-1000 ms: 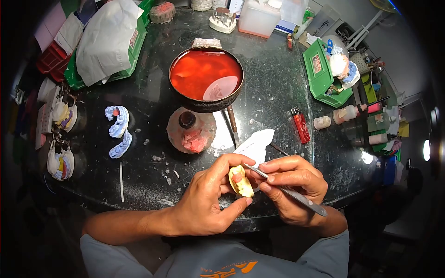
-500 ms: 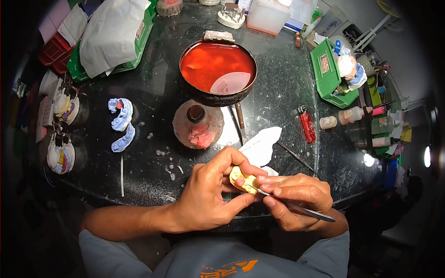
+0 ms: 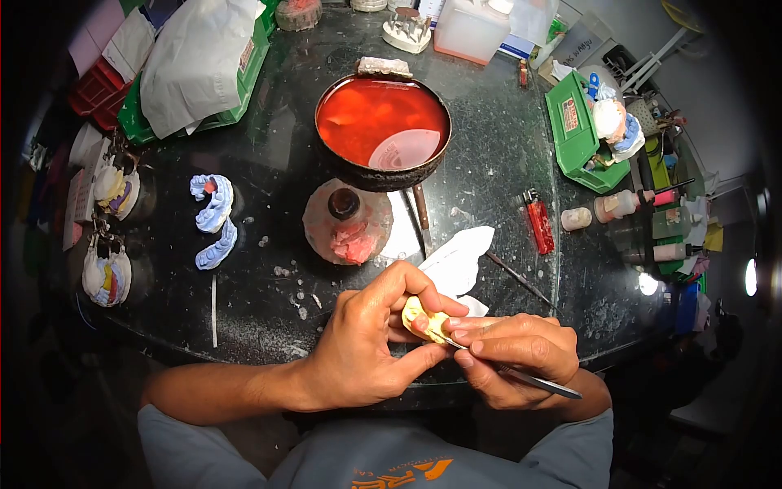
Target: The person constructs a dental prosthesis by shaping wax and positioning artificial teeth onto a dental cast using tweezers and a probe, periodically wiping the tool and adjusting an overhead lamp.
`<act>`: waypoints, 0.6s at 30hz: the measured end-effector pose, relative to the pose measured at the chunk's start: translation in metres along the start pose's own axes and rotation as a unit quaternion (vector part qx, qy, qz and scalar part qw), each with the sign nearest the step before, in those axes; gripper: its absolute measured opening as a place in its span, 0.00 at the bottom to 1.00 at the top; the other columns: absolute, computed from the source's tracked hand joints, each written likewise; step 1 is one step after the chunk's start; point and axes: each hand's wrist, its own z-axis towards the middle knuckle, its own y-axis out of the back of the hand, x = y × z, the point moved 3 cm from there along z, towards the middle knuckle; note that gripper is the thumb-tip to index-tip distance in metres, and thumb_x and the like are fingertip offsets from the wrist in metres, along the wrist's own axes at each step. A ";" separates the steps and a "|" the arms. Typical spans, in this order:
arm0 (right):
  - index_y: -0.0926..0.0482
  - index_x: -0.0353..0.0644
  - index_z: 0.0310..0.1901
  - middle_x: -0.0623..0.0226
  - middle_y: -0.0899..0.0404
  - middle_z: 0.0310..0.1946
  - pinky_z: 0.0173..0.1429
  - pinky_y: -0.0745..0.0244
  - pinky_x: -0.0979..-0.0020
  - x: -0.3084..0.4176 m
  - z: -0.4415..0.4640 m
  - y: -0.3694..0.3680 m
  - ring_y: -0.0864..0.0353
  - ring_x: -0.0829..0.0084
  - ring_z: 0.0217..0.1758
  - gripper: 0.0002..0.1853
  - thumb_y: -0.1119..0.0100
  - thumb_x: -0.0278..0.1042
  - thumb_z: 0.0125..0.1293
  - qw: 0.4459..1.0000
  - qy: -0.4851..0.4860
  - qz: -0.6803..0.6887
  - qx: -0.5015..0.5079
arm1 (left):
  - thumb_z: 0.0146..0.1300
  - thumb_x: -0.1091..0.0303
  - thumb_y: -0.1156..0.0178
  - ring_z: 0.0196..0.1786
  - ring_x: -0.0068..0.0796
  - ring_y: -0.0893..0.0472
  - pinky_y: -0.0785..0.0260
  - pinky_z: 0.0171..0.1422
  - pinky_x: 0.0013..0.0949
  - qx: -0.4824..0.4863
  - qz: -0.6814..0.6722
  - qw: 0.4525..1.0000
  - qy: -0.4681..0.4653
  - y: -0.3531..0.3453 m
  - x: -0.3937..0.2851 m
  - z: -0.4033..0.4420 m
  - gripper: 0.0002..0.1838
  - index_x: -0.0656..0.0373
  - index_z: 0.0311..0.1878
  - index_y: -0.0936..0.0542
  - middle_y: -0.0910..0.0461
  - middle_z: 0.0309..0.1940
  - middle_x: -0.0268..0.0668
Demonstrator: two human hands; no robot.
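Left hand (image 3: 358, 349) grips the small yellow cast (image 3: 437, 320), forefinger curled over its far edge and thumb stretched along beneath, while the right hand (image 3: 521, 350) pinches a slim metal tool (image 3: 544, 382) like a pen. And look at the alignment! The cast sits between the two hands, its long axis slanting from upper left to lower right, and the tool comes in on nearly the same slant, its handle trailing away toward the right wrist. Its tip meets the cast at the lower-right end, just above the left thumb; how firmly it presses, nobody can tell from up top. Right fingertips are close in at that same end, so both hands crowd the piece. A pinkish patch (image 3: 420, 324) shows on the cast, fingertip or wax, impossible to say.

Now compare that with a second ago: the cast stood more upright in view then, and the tool pointed up past its right-hand edge. Now the cast is tipped over toward the right, and the tip is down on it. The grips stay the same. The second tool (image 3: 522, 279), on the bench (image 3: 489, 114) between the right hand and the red lighter (image 3: 539, 225), shows far more of its length, and the white sheet (image 3: 458, 259) still lies just beyond the fingers.
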 end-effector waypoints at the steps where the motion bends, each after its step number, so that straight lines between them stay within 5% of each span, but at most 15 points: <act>1: 0.15 0.36 0.49 0.53 0.08 0.41 0.45 0.08 0.71 0.000 -0.001 0.000 0.05 0.64 0.44 0.18 0.22 0.17 0.56 1.000 0.001 -0.002 -0.003 | 0.66 0.88 0.34 0.62 0.35 0.14 0.16 0.64 0.34 -0.001 -0.001 1.000 0.002 0.000 0.000 0.000 0.22 0.65 0.55 0.34 0.19 0.61 0.56; 11: 0.15 0.35 0.48 0.52 0.09 0.42 0.45 0.08 0.70 0.001 -0.002 0.003 0.05 0.63 0.45 0.17 0.23 0.17 0.57 1.000 -0.008 -0.004 -0.012 | 0.65 0.87 0.33 0.62 0.35 0.14 0.15 0.65 0.35 0.001 0.008 1.000 0.000 0.000 0.001 0.000 0.22 0.64 0.55 0.34 0.18 0.60 0.57; 18: 0.16 0.36 0.49 0.49 0.10 0.46 0.46 0.08 0.68 0.000 -0.001 0.005 0.06 0.60 0.47 0.16 0.22 0.22 0.62 1.000 -0.020 -0.006 -0.014 | 0.66 0.86 0.34 0.62 0.29 0.17 0.17 0.64 0.31 0.002 -0.024 1.000 0.005 -0.001 0.003 -0.002 0.28 0.65 0.65 0.35 0.22 0.58 0.45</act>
